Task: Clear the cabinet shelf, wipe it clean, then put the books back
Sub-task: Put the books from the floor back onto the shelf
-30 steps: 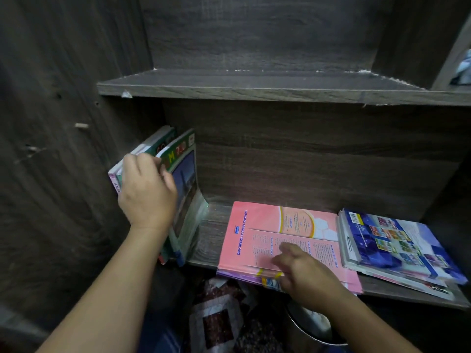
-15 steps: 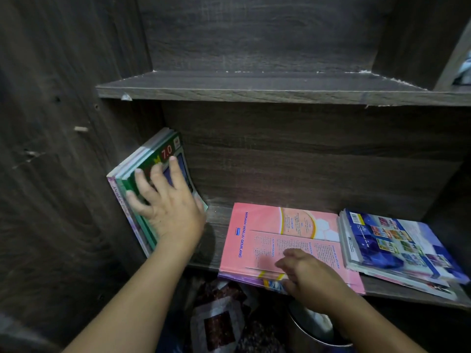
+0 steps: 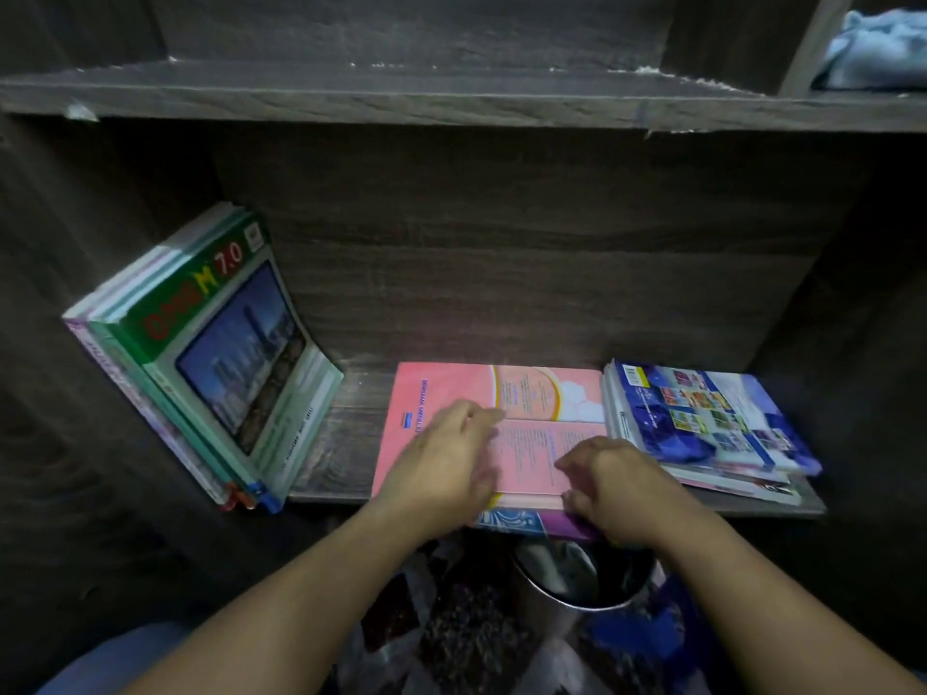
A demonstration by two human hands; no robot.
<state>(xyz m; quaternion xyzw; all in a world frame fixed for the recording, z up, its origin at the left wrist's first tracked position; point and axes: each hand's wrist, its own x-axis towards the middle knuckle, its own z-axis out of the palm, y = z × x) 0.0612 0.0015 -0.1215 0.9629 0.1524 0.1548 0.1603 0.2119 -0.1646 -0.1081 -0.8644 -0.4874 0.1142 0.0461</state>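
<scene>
The left hand (image 3: 441,459) has let go of the green books (image 3: 200,363) it was steadying half a second ago and has crossed to the middle of the frame. Those books now stand on their own at the left end of the cabinet shelf (image 3: 341,443), tilted back against the side wall. The right hand (image 3: 617,489) has stayed where it was, at the front edge of the pink book (image 3: 547,388).

The left hand lies flat on the pink cover, fingers stretched out and relaxed, pressing rather than grasping. The right hand is curled, its fingers hooked over the near edge of the pink book and its thumb on top, so it has that book in its grasp. A purple book (image 3: 521,524) lies under the pink one and juts past the shelf front; whether the fingers take it in too I cannot tell.

Just right of the pink book, touching it, lies a flat stack of blue books (image 3: 702,423). Above runs the upper shelf (image 3: 451,97), and a pale blue cloth (image 3: 873,47) sits in the upper right corner of the frame. Below the shelf front, under the right wrist, is a metal bin (image 3: 577,579), beside some patterned bags (image 3: 451,619).
</scene>
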